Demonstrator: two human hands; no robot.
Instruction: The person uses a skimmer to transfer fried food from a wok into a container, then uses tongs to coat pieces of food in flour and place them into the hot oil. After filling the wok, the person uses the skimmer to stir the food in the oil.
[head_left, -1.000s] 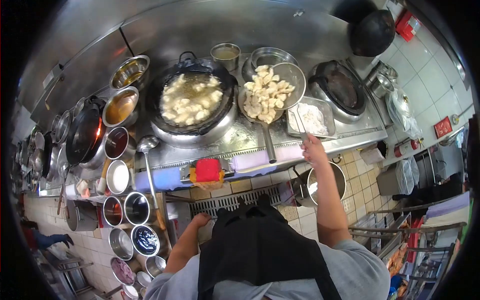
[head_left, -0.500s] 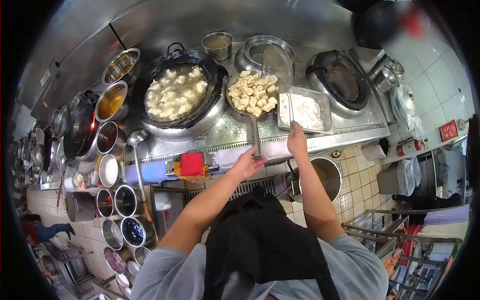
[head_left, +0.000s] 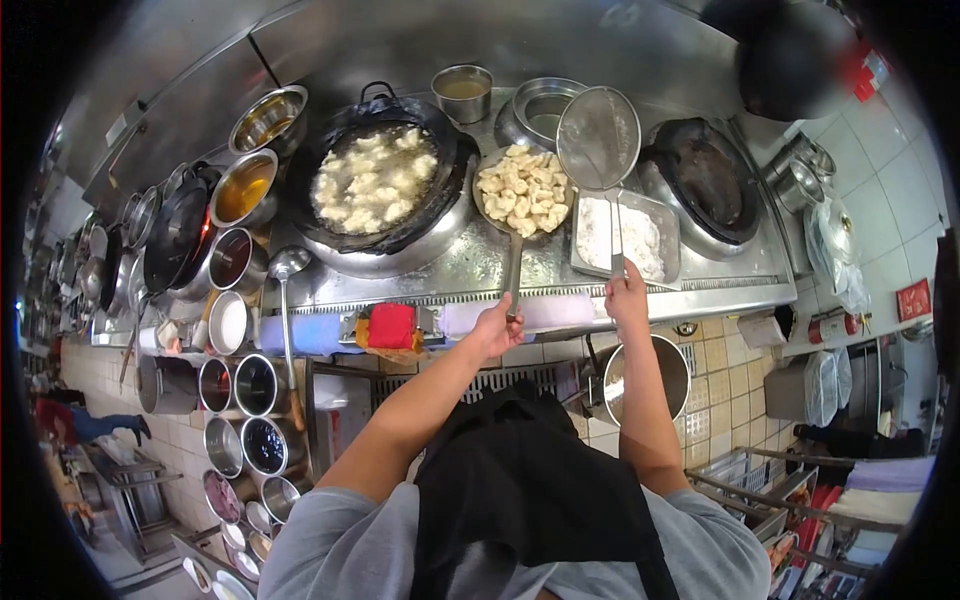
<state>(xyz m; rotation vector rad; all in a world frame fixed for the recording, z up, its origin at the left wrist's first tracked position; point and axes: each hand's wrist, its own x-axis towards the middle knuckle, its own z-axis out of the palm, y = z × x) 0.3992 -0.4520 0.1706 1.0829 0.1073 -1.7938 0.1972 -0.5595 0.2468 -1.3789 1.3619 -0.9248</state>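
Steel worktop (head_left: 470, 268), round fine-mesh strainer (head_left: 598, 138) tilted above a floury rectangular tray (head_left: 575, 245), right hand (head_left: 627, 297) grip clamped on its thin handle, left hand (head_left: 497, 325) grip closed round the long-handled scoop (head_left: 514, 262), heaped with pale lumpy pieces, beside the black wok (head_left: 452, 170)

Steel backsplash (head_left: 400, 40), white tiled wall (head_left: 885, 200), beige tiled floor (head_left: 716, 385)

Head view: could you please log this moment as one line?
left hand: grips skimmer of fried pieces | right hand: holds mesh strainer, handle over flour tray
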